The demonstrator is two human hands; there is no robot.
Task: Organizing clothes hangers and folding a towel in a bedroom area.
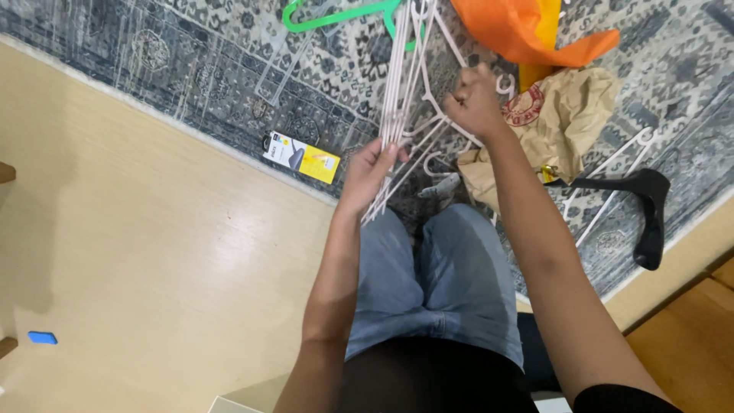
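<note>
Item: bundle of white hangers, thin rigid plastic, held above the patterned rug. Left hand is closed around the lower bars; right hand is clenched near the hooks. Risk: hooks likely tangle; slim bars may slip or snap if pulled. Nearby: green hanger, crumpled brown paper bag, orange cloth, black hanger.

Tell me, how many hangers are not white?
2: a green hanger on the rug at the top, and a black hanger on the right. Others may hide under the orange bag.
</note>
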